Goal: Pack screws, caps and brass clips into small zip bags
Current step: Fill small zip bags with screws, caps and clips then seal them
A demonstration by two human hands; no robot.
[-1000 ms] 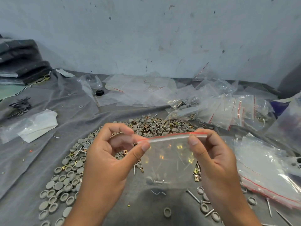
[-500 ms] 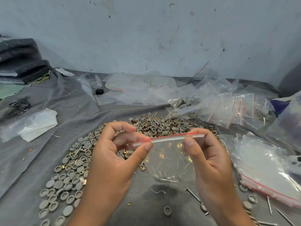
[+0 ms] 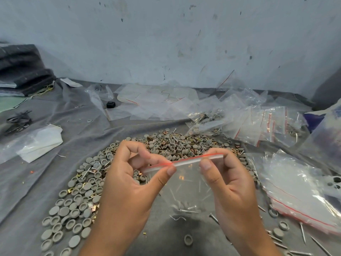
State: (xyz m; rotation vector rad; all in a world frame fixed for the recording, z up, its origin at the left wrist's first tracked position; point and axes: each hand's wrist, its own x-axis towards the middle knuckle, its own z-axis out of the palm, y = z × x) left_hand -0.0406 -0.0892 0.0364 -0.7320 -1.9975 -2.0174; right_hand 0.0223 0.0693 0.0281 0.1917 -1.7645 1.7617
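i see left hand (image 3: 129, 183) pinching bag (image 3: 186, 183) top strip, right hand (image 3: 227, 182) pinching same strip. bag hangs between hands, over grey cloth (image 3: 46, 182), screws (image 3: 186, 209) at bottom. caps (image 3: 77, 206) spread under left.

A single head-worn view is given, looking forward and down from above the grey cloth (image 3: 55, 182). The left hand (image 3: 127, 183) and right hand (image 3: 228, 189) are seen close, low in the frame. The wall (image 3: 166, 43) is seen farther off, filling the upper frame.
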